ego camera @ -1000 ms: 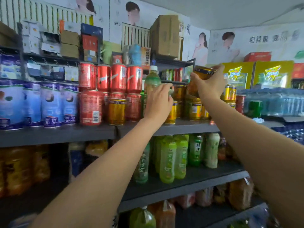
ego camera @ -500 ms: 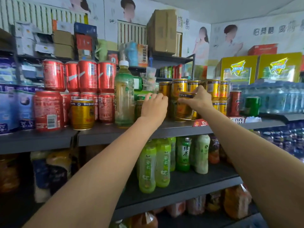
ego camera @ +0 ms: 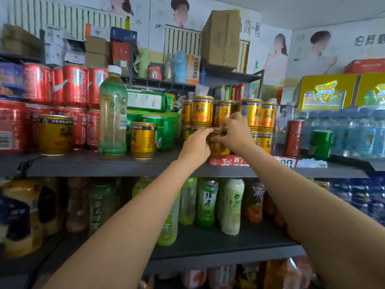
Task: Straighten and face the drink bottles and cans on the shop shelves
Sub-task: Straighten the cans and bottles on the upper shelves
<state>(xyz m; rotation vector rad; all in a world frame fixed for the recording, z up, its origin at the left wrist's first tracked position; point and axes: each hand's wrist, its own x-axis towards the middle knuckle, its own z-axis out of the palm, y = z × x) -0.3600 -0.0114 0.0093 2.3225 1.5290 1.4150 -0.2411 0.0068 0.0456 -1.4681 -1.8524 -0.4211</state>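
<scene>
Gold can (ego camera: pixel 217 146) upright, gripped by both hands.

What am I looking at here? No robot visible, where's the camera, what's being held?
There is no machine: these are a person's two bare arms, filmed by one wide-angle camera worn on the head, looking forward and down at a shop shelf. The left hand and right hand both grip one gold can standing at the front of the upper shelf, fingers curled round its top rim. Behind it stand stacked gold cans. To the left are a lone gold can, a tall green-tea bottle, another gold can and red cans. The shelf below holds green bottles. Water bottles stand at the right.
</scene>
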